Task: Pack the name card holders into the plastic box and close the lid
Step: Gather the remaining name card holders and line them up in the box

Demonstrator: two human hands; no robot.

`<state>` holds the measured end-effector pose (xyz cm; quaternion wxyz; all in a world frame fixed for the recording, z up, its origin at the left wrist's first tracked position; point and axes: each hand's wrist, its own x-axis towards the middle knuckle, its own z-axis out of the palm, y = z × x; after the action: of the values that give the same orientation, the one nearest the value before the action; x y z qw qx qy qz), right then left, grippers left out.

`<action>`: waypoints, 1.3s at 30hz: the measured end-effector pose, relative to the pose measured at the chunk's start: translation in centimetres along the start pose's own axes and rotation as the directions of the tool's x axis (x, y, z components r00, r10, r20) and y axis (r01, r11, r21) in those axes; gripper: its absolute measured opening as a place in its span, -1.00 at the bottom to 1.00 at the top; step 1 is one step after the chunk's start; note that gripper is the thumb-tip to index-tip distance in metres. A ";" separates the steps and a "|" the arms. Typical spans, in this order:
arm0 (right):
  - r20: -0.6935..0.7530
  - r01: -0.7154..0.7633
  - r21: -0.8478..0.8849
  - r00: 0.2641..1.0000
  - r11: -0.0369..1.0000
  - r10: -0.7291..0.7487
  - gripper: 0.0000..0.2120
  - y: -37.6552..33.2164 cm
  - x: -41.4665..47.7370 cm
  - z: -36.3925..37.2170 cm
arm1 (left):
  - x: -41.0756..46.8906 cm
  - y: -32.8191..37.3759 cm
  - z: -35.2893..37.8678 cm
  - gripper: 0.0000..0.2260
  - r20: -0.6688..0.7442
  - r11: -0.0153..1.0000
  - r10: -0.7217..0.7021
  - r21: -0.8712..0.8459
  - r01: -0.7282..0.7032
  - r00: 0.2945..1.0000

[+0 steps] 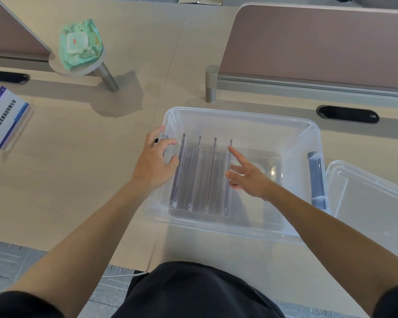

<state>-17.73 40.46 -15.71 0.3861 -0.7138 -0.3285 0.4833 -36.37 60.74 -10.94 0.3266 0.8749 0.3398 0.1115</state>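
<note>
A clear plastic box [303, 134] stands open on the desk in front of me. Several clear name card holders [200, 175] stand on edge in a row in its left half. My left hand [154, 161] rests at the box's left rim, fingers curled by the leftmost holder. Inside the box, my right hand [246, 175] has its fingers spread, touching the rightmost holder and holding nothing. One more name card holder [6, 115], with a printed card in it, lies on the desk far to the left. The clear lid [372, 198] lies to the right of the box.
A green pack of wet wipes [81, 43] sits on a small round shelf on a metal post at the back left. Pink desk dividers [319, 42] stand behind the box. Black cable ports [347, 114] are set into the desk. The desk's front edge runs near my body.
</note>
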 end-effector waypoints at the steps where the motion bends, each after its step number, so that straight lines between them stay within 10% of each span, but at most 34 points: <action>1: -0.013 -0.009 -0.091 1.000 0.996 0.008 -0.35 -0.3 -0.1 -0.2 | 0.0 0.0 -0.2 -0.74 0.001 1.000 0.010 -0.012 -0.010 1.000; 6: -0.184 -0.015 -0.598 0.976 0.801 -0.119 -0.61 -6.1 0.1 -2.4 | -1.0 -0.4 -3.1 -0.73 -0.077 0.998 -0.023 -0.064 0.018 0.997; 15: 0.069 0.439 -0.569 0.868 0.696 -0.491 -0.80 -22.0 7.4 9.3 | -4.3 -8.9 -14.1 -0.90 -0.329 0.891 -0.427 -0.311 0.331 0.842; 22: 0.282 0.547 -0.543 0.833 0.637 -0.476 -0.81 -30.2 17.9 25.6 | -6.6 -21.6 -22.7 -0.94 -0.341 0.672 -0.696 -0.620 0.405 0.633; 33: 0.211 0.403 -0.641 0.911 0.653 -0.355 -0.80 -38.2 36.6 42.9 | -2.1 -40.1 -29.3 -0.59 -0.316 0.518 -0.810 -0.781 0.349 0.494; 39: 0.031 0.239 -0.651 0.957 0.720 -0.289 -0.31 -39.9 45.5 47.0 | 4.3 -46.6 -30.0 -0.46 -0.306 0.456 -0.829 -0.854 0.250 0.468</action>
<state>-51.47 109.14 -11.87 0.1918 -0.7658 -0.5593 0.2531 -70.06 104.37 -18.34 0.4976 0.3825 0.6486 0.4307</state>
